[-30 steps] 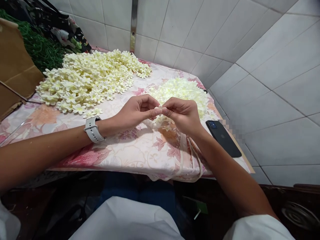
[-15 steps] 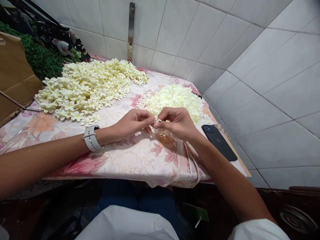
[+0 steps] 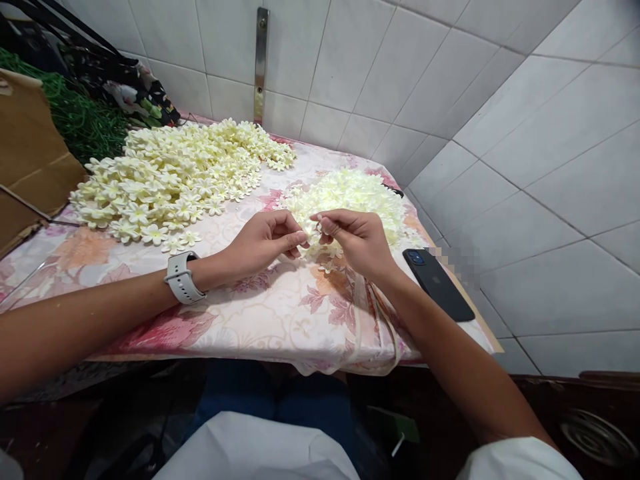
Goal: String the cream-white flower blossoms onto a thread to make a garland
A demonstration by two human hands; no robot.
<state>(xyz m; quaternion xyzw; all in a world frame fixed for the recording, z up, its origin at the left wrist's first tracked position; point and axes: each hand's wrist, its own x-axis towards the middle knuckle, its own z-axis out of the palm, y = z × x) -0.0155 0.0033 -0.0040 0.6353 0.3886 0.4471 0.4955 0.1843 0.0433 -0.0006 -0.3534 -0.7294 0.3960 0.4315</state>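
Observation:
My left hand [image 3: 265, 243], with a white watch [image 3: 184, 277] on its wrist, is closed in a pinch at the near edge of a pile of pale petals [image 3: 350, 197]. What its fingertips hold is too small to name. Just to its right, my right hand [image 3: 356, 240] pinches something small that I cannot make out. A narrow gap parts the two hands. Further left lies a large heap of cream-white flowers [image 3: 170, 177]. A thin pale cord [image 3: 383, 320] hangs in loops near the table's front edge.
A black phone [image 3: 440, 283] lies at the right edge of the flowered tablecloth [image 3: 270, 327]. At the left stand a brown paper bag [image 3: 35, 153], green shredded strands [image 3: 83, 117] and a dark floral bag [image 3: 137, 93]. Tiled walls [image 3: 370, 60] close off the back and right.
My hands have come slightly apart; they touched at the fingertips before. My right hand has moved a little up and to the right. The heaps and the phone stay put.

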